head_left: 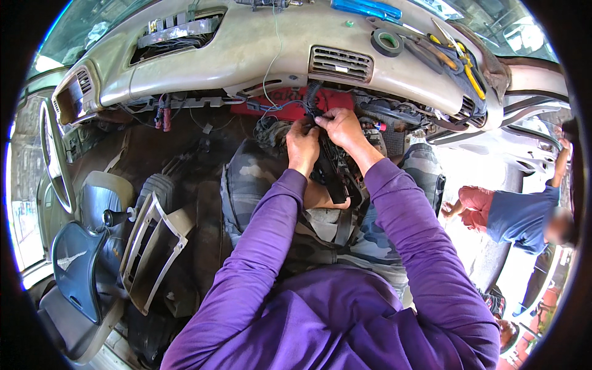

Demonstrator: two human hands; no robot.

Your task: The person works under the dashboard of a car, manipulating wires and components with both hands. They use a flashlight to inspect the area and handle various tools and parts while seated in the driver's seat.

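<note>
Starting at the left rim: steering wheel [54, 154], curved by the lens, close against the door side. Below it, a dark blue plastic cover [77, 271] lies over the driver's seat, and just beside that a loose beige vent trim panel [151, 250] leans tilted against the centre console, narrowing the floor space there. A black gear knob [111, 217] stands between seat and panel.

Above, the beige dashboard [259, 49] spans the frame; its lower edge is stripped, with loose wires hanging along it. A centre air vent [340, 63] sits in its face. On top, toward the right: a blue-handled tool [365, 8], a roll of black tape [388, 42] and yellow-handled pliers [464, 61], close together near the windscreen edge.

Centre: left hand [302, 147], fingers curled, pinching a black wire bundle [313, 106] that comes out under the dashboard edge, in front of a red panel [290, 106]. Right hand [342, 128], touching the left, closed over the same bundle from above. Both purple sleeves reach in over camouflage trousers; room about the hands is tight, hemmed by dashboard above and knees below.

Right rim: open passenger doorway, bright ground outside, another person in a blue shirt [518, 216] bending well apart from the hands.
</note>
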